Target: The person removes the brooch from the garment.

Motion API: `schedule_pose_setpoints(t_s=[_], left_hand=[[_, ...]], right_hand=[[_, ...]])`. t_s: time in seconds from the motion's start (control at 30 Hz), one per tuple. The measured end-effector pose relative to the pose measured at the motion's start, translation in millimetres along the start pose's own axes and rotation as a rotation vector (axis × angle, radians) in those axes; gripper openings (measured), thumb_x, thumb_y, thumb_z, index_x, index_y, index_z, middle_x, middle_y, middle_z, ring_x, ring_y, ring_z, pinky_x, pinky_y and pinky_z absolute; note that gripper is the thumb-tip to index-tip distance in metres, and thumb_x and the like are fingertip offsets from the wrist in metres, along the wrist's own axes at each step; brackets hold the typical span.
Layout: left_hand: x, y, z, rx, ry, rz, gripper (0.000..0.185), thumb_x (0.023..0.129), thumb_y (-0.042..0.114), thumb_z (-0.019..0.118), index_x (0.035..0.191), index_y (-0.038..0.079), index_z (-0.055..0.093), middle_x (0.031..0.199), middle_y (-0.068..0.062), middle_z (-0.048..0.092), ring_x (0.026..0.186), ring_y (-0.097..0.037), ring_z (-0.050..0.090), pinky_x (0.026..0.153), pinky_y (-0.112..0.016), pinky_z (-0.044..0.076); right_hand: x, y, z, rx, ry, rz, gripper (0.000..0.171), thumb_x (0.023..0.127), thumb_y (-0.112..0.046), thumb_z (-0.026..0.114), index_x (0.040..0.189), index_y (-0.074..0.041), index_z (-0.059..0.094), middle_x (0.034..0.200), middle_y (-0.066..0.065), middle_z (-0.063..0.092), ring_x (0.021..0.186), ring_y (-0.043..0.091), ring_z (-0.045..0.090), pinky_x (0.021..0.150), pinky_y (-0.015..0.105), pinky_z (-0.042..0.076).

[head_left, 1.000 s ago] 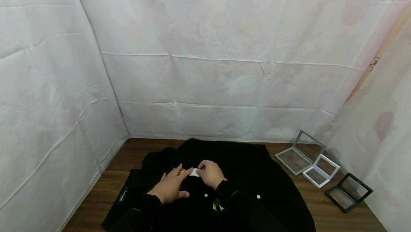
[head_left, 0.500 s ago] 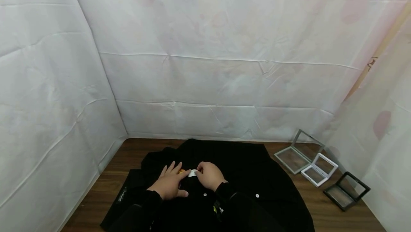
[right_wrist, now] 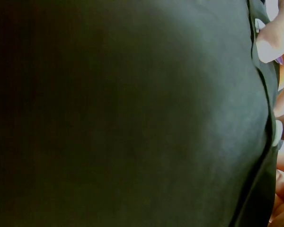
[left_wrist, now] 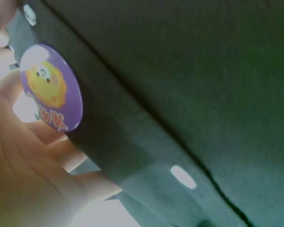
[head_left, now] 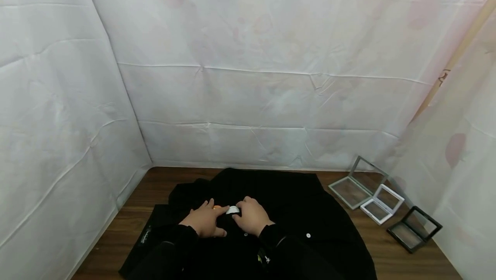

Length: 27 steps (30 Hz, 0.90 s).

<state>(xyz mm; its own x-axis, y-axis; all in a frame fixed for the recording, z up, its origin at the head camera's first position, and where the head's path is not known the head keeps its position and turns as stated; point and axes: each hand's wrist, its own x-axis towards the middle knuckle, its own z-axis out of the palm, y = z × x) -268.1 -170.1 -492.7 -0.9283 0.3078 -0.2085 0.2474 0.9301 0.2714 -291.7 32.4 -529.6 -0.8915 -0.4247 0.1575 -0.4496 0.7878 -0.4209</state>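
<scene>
Garment: we count one black shirt, spread flat on the wooden table; we take it as our landmark.
Badge: one round purple pin badge with a yellow cartoon figure, lying on the shirt's front edge near its middle; in the head view only an orange-yellow spot shows between the hands.
White piece: one small white item on the shirt's middle, just beside the badge; we cannot tell what it is.
Buttons: we see two white buttons on the placket in the left wrist view.
Left hand: the left hand rests on the shirt with fingers fairly straight, fingertips touching the badge.
Right hand: the right hand has fingers curled, pinching the white piece at the shirt's middle.
Cases: three open frame cases, right of the shirt: one grey, one white, one black.
Backdrop: white sheeting behind and on both sides of the shirt.
Change: against the earlier frame, both hands sit slightly nearer the shirt's lower edge; the left fingers are drawn in closer; the grip on the white piece is unchanged.
</scene>
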Motion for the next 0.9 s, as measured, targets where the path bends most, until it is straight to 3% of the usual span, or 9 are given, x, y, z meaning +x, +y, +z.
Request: schedule_pose_setpoints(t_s=[0.23, 0.9], left_hand=[[3.2, -1.1, 6.4, -0.039, -0.004, -0.016, 0.077, 0.083, 0.050, 0.084, 0.152, 0.030, 0.054, 0.158, -0.032, 0.035, 0.145, -0.053, 0.032, 0.099, -0.085, 0.028], [4.1, -6.5, 16.9, -0.094, 0.039, -0.025, 0.080, 0.082, 0.055, 0.083, 0.152, 0.031, 0.053, 0.161, -0.032, 0.030, 0.147, -0.056, 0.024, 0.101, -0.088, 0.017]], right_hand=[[-4, 2, 8, -0.062, -0.005, 0.007, 0.036, 0.100, -0.032, 0.070, 0.127, -0.008, 0.070, 0.102, 0.001, 0.056, 0.087, 0.015, 0.051, 0.079, 0.030, 0.048], [-15, -22, -10, -0.302, -0.114, -0.079, 0.047, 0.096, -0.040, 0.072, 0.136, -0.016, 0.067, 0.114, 0.003, 0.064, 0.098, 0.019, 0.059, 0.087, 0.037, 0.053]])
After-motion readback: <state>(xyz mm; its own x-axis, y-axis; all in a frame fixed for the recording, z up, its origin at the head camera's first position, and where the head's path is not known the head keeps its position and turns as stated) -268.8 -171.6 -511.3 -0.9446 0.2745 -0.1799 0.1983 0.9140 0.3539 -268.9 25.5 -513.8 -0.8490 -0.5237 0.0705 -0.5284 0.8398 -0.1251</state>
